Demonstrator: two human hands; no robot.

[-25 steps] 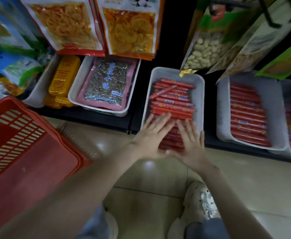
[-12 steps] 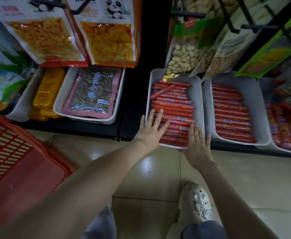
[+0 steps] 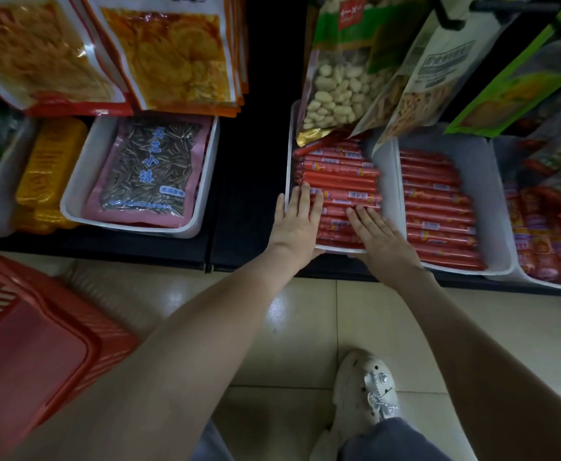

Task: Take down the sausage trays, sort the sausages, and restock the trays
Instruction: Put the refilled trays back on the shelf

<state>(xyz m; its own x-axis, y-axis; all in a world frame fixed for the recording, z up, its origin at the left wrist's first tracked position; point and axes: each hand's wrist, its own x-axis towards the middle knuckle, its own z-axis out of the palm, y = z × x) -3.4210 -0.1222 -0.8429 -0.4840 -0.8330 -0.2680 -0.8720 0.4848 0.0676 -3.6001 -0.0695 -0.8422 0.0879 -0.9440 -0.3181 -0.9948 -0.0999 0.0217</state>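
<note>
Now left hand (image 3: 297, 224) and right hand (image 3: 384, 239) rest flat, gripping nothing, on slippery-looking sausages (image 3: 339, 176); lift the probably bendy white tray (image 3: 389, 181) by both rims.

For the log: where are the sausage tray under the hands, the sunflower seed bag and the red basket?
sausage tray (image 3: 387, 189): head view, on its white right wall.
sunflower seed bag (image 3: 149, 171): head view, middle of the clear window.
red basket (image 3: 36, 357): head view, on its solid red panel.
</note>
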